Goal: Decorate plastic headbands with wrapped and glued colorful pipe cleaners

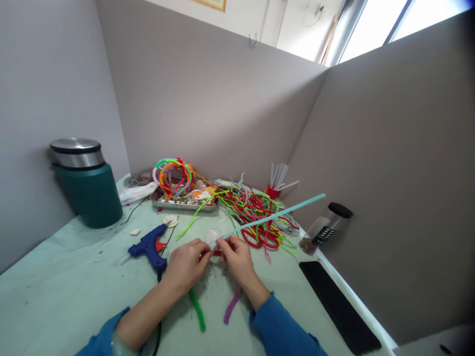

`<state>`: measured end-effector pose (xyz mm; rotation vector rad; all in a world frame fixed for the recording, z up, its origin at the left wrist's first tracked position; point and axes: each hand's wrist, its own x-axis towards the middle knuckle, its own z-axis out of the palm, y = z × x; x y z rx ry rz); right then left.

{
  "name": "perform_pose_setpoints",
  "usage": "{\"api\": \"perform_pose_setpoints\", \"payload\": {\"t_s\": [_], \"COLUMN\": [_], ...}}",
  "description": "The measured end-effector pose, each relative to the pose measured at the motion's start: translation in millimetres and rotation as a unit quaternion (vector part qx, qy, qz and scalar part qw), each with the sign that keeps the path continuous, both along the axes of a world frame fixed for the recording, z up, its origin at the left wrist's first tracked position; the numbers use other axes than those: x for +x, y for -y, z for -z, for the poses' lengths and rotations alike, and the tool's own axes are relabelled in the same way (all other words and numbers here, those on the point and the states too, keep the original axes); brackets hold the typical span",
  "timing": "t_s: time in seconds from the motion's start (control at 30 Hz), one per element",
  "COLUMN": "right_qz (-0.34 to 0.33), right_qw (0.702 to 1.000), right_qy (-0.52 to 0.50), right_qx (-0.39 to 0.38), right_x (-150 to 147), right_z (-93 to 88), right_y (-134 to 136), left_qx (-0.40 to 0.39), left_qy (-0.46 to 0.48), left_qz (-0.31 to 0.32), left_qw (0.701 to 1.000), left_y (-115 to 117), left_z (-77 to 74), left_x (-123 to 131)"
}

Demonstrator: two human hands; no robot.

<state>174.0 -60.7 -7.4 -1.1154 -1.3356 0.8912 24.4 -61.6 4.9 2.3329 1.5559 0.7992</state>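
My left hand (191, 259) and my right hand (237, 257) meet over the middle of the table, both with fingers pinched on a light blue pipe cleaner (274, 216). Its long free end slants up to the right. Beneath my left hand a green pipe cleaner (197, 311) sticks out toward me, and a purple one (232, 307) shows below my right hand. Something red peeks out between my fingers, mostly hidden. Just beyond my fingertips lies a clear round piece (213, 236). Left of my left hand rests a blue glue gun (150, 247).
At the back, a metal tray (185, 205) holds shells and coloured rings (173, 175), beside a tangled heap of pipe cleaners (256, 205). Glue sticks (278, 175) stand behind it. A green flask (89, 190) is left; a clear jar (326, 227) and black slab (337, 304) are right.
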Motion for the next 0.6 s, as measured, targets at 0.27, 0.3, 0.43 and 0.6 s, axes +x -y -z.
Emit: {"api": "perform_pose_setpoints", "payload": {"t_s": [0.27,0.3,0.43,0.6], "right_qz": [0.003,-0.002,-0.014,-0.027], "right_qw": [0.999,0.999,0.999,0.999], "right_qy": [-0.046,-0.051,-0.046,0.001], "right_qx": [-0.008,-0.003,0.015,0.040], "right_x": [0.2,0.2,-1.9,-5.4], "right_z": [0.1,-0.1,-0.2,1.4], "right_y": [-2.8,-2.6,0.5,4.0], "left_qx": [-0.160,-0.190,-0.277,-0.318], "left_qy": [0.269,0.311,0.444,0.544], "left_qz": [-0.009,-0.010,0.005,0.015], "left_qw": [0.950,0.931,0.852,0.777], "left_y": [-10.2,-10.9,-11.9,-12.6], "left_z": [1.5,1.8,2.3,2.7], "left_x": [0.7,0.7,0.9,1.4]}}
